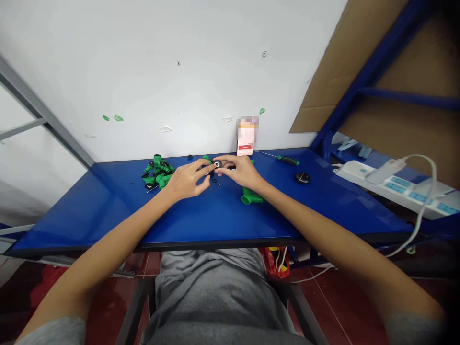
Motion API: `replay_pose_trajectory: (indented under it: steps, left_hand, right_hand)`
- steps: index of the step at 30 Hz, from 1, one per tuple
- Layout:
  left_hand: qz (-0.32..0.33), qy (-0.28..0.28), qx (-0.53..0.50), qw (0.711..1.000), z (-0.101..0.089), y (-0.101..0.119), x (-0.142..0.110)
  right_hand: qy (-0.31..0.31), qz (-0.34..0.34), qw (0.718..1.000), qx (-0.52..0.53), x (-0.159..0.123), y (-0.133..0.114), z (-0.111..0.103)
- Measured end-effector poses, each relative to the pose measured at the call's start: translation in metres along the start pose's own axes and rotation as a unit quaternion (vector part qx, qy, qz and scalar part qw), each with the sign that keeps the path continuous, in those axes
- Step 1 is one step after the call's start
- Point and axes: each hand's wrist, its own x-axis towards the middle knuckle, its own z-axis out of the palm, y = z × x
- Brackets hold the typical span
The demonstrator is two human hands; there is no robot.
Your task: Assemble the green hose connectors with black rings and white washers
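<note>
Over the far middle of the blue table (pixel 212 225), the right hand (pixel 243 171) pinches a small black pale-ringed part (pixel 217 164); the left hand (pixel 187 180) touches its left side, hold unclear.

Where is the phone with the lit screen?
In the head view, the phone stands at the back edge of the blue table by the white wall, just beyond the right hand and left of the green-and-black screwdriver.

Two hands (pixel 189 181) (pixel 245 171) — one phone (pixel 246 138)
</note>
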Motion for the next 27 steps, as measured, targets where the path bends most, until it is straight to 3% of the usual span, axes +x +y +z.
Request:
replay_pose_trajectory:
  steps: [15,22,27]
  left_hand:
    - [0.023,0.018,0.009,1.000,-0.001,0.007,0.000]
    - [0.008,-0.027,0.054,0.998,-0.001,0.010,0.003]
    - [-0.012,-0.106,0.081,0.991,-0.007,0.014,0.007]
  right_hand:
    - [-0.001,-0.005,1.000,-0.029,-0.002,-0.004,0.001]
    - [-0.009,-0.002,1.000,-0.003,-0.001,0.001,-0.004]
    - [-0.002,-0.009,1.000,0.001,0.001,0.005,-0.007]
